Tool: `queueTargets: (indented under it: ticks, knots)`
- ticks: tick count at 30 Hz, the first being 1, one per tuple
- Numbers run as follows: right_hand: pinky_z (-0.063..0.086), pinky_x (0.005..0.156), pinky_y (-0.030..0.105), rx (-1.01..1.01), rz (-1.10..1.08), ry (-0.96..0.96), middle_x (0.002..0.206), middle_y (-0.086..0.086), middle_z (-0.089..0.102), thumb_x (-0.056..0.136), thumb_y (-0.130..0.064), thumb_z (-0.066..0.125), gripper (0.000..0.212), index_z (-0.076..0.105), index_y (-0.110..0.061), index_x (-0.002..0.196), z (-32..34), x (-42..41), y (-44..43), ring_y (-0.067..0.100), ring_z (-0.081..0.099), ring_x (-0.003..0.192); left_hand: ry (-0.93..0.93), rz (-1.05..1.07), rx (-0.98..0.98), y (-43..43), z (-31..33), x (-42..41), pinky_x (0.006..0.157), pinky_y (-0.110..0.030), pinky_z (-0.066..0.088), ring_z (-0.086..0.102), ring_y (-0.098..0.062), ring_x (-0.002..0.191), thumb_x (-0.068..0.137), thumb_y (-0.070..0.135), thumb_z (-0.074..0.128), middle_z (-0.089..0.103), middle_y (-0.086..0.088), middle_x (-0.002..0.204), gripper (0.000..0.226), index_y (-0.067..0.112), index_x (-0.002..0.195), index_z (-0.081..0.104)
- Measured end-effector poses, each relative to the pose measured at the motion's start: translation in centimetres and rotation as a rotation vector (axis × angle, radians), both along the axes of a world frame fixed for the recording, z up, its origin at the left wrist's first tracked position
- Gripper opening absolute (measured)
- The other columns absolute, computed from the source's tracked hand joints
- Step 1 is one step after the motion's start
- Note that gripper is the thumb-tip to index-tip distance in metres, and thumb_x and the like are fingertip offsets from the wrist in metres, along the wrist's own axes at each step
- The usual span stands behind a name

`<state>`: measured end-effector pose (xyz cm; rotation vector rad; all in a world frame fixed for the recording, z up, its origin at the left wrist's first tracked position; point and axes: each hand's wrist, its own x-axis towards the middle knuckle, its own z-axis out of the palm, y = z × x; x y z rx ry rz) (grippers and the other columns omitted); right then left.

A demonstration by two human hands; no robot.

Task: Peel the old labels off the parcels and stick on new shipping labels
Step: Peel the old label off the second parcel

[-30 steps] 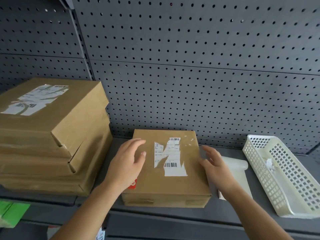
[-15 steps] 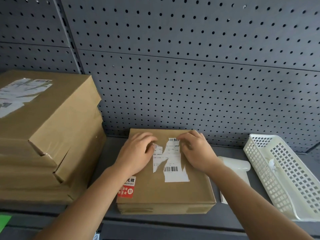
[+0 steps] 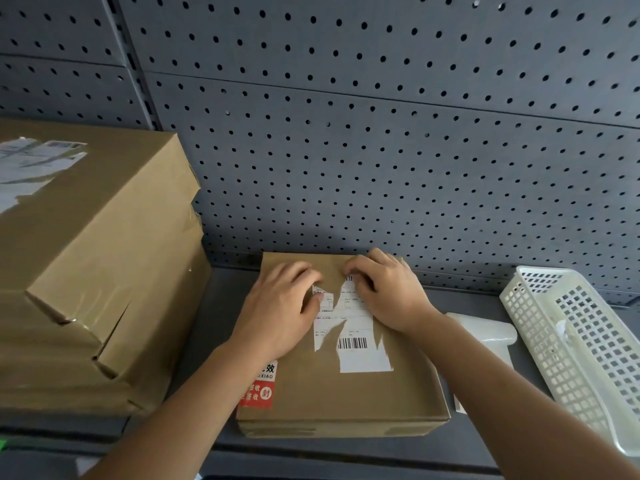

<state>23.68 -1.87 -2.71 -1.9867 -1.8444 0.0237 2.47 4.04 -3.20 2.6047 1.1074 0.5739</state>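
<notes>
A flat brown parcel (image 3: pixel 346 393) lies on the grey shelf (image 3: pixel 218 317) in front of me. Its old white label (image 3: pixel 360 355) is torn into ragged pieces, with a barcode on the lower part. My right hand (image 3: pixel 391 296) has its fingers curled at the label's top edge and picks at it. My left hand (image 3: pixel 280 313) rests on the parcel left of the label, its thumb touching the label's left piece. A red and white sticker (image 3: pixel 258 389) sits at the parcel's front left corner, partly under my left forearm.
A tall stack of brown parcels (image 3: pixel 97 271) stands close on the left, its top one carrying a torn label (image 3: pixel 31 164). A curled white sheet (image 3: pixel 485 330) lies right of the parcel, then a white perforated basket (image 3: pixel 571 341). A grey pegboard wall (image 3: pixel 346 150) closes the back.
Both hands came from the parcel's sides onto its top. The right hand has crept to the label's top edge, and my view has moved closer.
</notes>
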Motion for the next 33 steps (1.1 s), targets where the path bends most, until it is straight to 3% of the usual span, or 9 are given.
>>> queueTargets:
  ticks: [8, 12, 17, 21, 25, 30, 33]
  knots:
    - [0.042, 0.092, 0.041, 0.006, -0.014, 0.037, 0.092, -0.01, 0.061, 0.092, -0.016, 0.047, 0.017, 0.06, -0.026, 0.092, -0.15, 0.0, 0.01, 0.016, 0.054, 0.086, 0.013, 0.007, 0.006, -0.04, -0.06, 0.05, 0.102, -0.036, 0.04, 0.04, -0.01, 0.129, 0.099, 0.043, 0.047, 0.047, 0.018, 0.135, 0.03, 0.032, 0.126, 0.054]
    - [0.04, 0.094, 0.038, 0.004, 0.003, 0.026, 0.097, -0.01, 0.06, 0.094, -0.019, 0.047, 0.023, 0.062, -0.031, 0.106, -0.25, -0.11, -0.01, 0.018, 0.056, 0.092, 0.017, 0.01, 0.003, -0.03, -0.03, 0.05, 0.103, -0.036, 0.04, 0.04, -0.01, 0.129, 0.099, 0.042, 0.047, 0.046, 0.018, 0.134, 0.03, 0.032, 0.126, 0.054]
    - [0.041, 0.09, 0.039, 0.002, -0.034, 0.09, 0.089, -0.009, 0.06, 0.089, -0.014, 0.045, 0.017, 0.058, -0.025, 0.088, 0.02, -0.1, -0.1, 0.016, 0.051, 0.083, 0.007, 0.014, -0.008, -0.11, 0.01, 0.04, 0.102, -0.035, 0.041, 0.04, -0.01, 0.129, 0.099, 0.042, 0.047, 0.047, 0.019, 0.134, 0.029, 0.032, 0.125, 0.054]
    - [0.034, 0.089, 0.03, -0.011, -0.019, 0.085, 0.097, -0.008, 0.06, 0.091, -0.014, 0.049, 0.023, 0.064, -0.027, 0.103, 0.03, -0.06, -0.21, 0.016, 0.052, 0.09, 0.011, 0.016, -0.022, -0.08, 0.06, -0.01, 0.102, -0.035, 0.042, 0.039, -0.008, 0.13, 0.099, 0.043, 0.046, 0.045, 0.021, 0.135, 0.029, 0.033, 0.126, 0.053]
    - [0.043, 0.09, 0.039, 0.006, -0.023, 0.094, 0.085, -0.007, 0.06, 0.086, -0.013, 0.046, 0.017, 0.057, -0.025, 0.083, 0.08, -0.06, -0.1, 0.015, 0.05, 0.081, 0.01, 0.013, -0.023, -0.13, 0.11, -0.05, 0.102, -0.035, 0.042, 0.039, -0.008, 0.13, 0.099, 0.043, 0.047, 0.045, 0.021, 0.135, 0.03, 0.033, 0.126, 0.053]
    - [0.034, 0.087, 0.028, 0.011, -0.018, 0.119, 0.095, -0.007, 0.06, 0.091, -0.012, 0.052, 0.023, 0.068, -0.025, 0.102, 0.36, -0.21, -0.33, 0.007, 0.041, 0.084, 0.01, 0.013, -0.018, -0.11, 0.11, -0.05, 0.1, -0.035, 0.043, 0.04, -0.008, 0.129, 0.099, 0.042, 0.048, 0.046, 0.02, 0.135, 0.029, 0.033, 0.126, 0.054]
    - [0.043, 0.085, 0.035, 0.046, -0.01, 0.127, 0.086, -0.007, 0.058, 0.086, -0.01, 0.053, 0.014, 0.062, -0.021, 0.085, 0.16, -0.04, -0.29, 0.014, 0.049, 0.077, 0.01, 0.013, -0.015, -0.13, 0.11, -0.01, 0.098, -0.033, 0.042, 0.04, -0.007, 0.128, 0.099, 0.043, 0.047, 0.047, 0.02, 0.134, 0.03, 0.033, 0.126, 0.054]
